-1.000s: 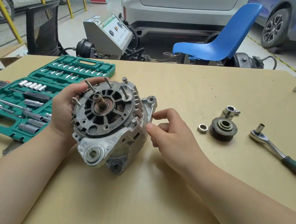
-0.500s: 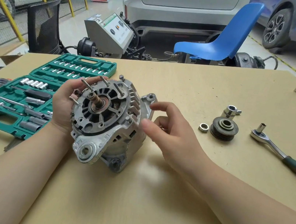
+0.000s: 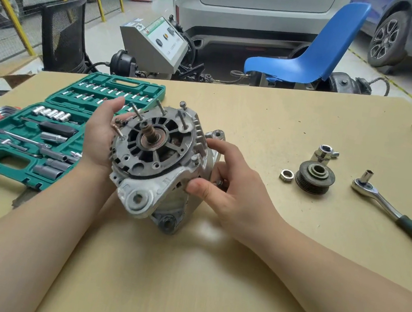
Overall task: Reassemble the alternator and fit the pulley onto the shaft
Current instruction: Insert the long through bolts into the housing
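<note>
The bench [image 3: 273, 118] carries an open green socket set [image 3: 41, 135] at its left edge. The alternator [image 3: 161, 159] is held just above the bench surface, left of centre, near the front edge, with the bare shaft [image 3: 150, 132] pointing up toward the camera.

Change over the last second: the housing has tilted slightly to the left, and the right hand [image 3: 225, 183] has moved from its rear lug to its right flank. Thumb and forefinger are now spread apart and pressed against the casing rim, and a small bolt head shows just beside the fingers. The left hand [image 3: 100, 136] cups the left flank, fingers open behind the casing.

Judgement: the halves are seated, and the through-bolts standing proud of the front face appear not yet tightened.

The ratchet [image 3: 393, 209] lies toward the right edge. The pulley [image 3: 315, 177] and nut [image 3: 286, 175] lie between alternator and ratchet, not yet fitted
</note>
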